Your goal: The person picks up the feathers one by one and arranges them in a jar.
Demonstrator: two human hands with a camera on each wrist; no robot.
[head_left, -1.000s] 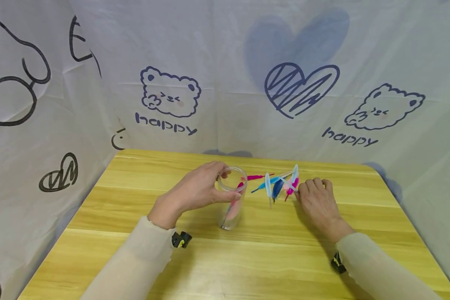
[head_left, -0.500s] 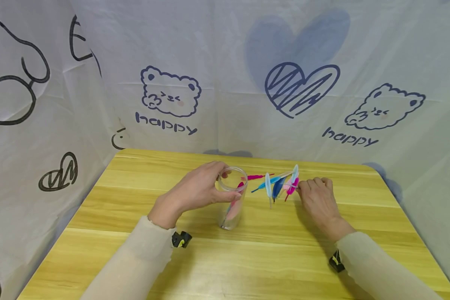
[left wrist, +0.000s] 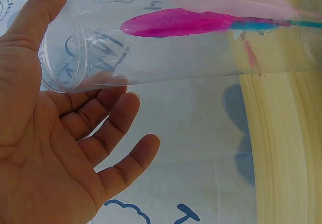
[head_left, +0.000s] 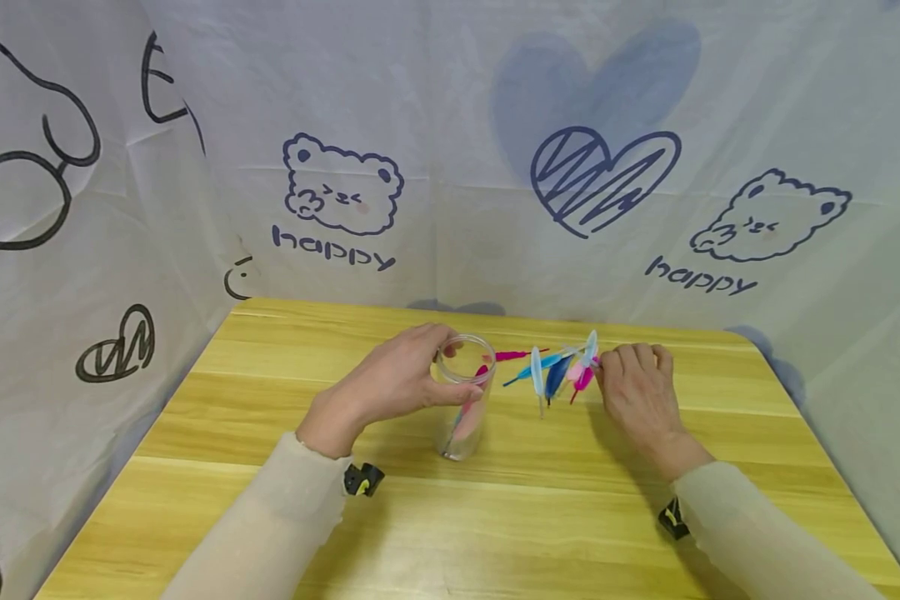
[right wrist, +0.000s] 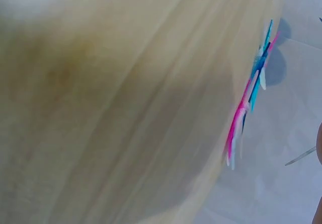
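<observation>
My left hand grips a clear jar near its open rim, thumb on the near side and fingers round the back. Inside the jar lean a magenta feather and a pale pink feather, with a blue quill among them. My right hand pinches a thin pale feather at the right of a loose pile; its far end points toward the pile. That pile holds a dark blue feather, a light blue feather, a white feather and several pink ones.
The feathers lie on a wood-grain table, toward its back edge. A crimson feather lies just behind the jar's right side. White printed cloth hangs behind the table and at both sides.
My right hand has shifted slightly to the right, and the pale feather in its fingers has swung upward at its far end. The left hand and the jar have stayed put.
</observation>
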